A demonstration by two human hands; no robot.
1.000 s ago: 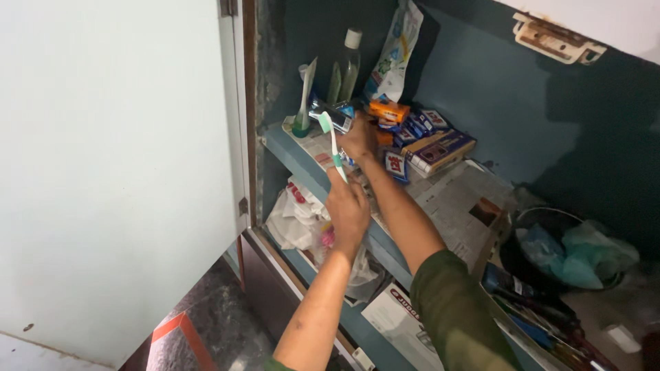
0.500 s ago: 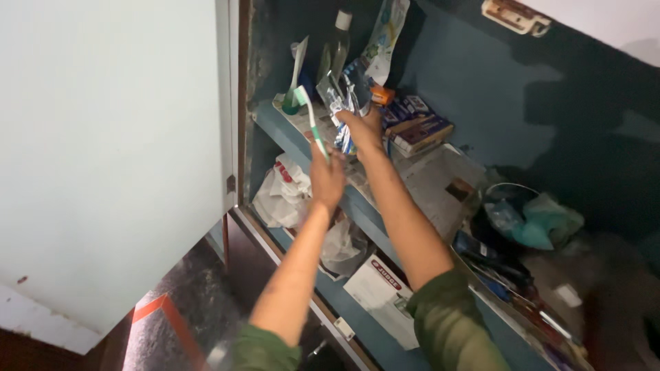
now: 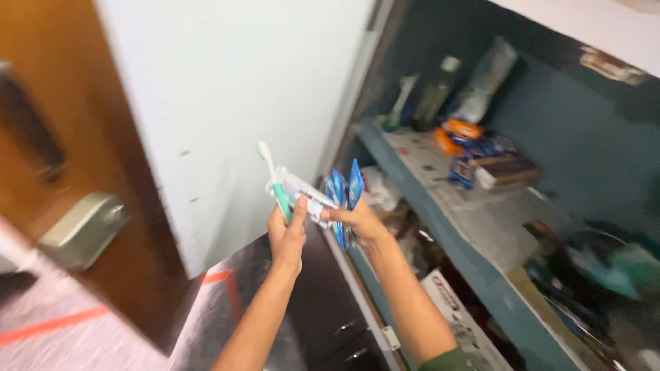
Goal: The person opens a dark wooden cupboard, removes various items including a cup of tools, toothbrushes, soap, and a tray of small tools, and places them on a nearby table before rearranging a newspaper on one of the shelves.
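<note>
Our hands are both loaded, held close together in front of the open cupboard. Left hand (image 3: 287, 233) is clenched on a green-and-white toothbrush (image 3: 273, 180), bristle end up. Right hand (image 3: 359, 221) grips a bunch of blue sachets (image 3: 346, 192) plus a silver-white toothpaste tube (image 3: 307, 194) that lies crosswise, its far end just beside the toothbrush handle. Fingers of the two hands near or touching at the tube; can't tell which, frame is motion-blurred.

Change vs a second ago: right hand was up on the upper shelf (image 3: 412, 180) among the boxes, pulling the tube and sachets out. Now both hands are off the shelf, lowered and drawn back toward us, left of the shelf's front edge. View has swung left too: brown door (image 3: 89, 172) with a metal latch (image 3: 81, 227) is now in frame. Reads as: pick from the shelf done, items in hand.

Left on the shelf: clear bottle (image 3: 437, 91), white pouch (image 3: 485, 79), orange box (image 3: 462, 128), dark boxes (image 3: 505, 168), newspaper lining. White box (image 3: 457, 312) on the lower level.
</note>
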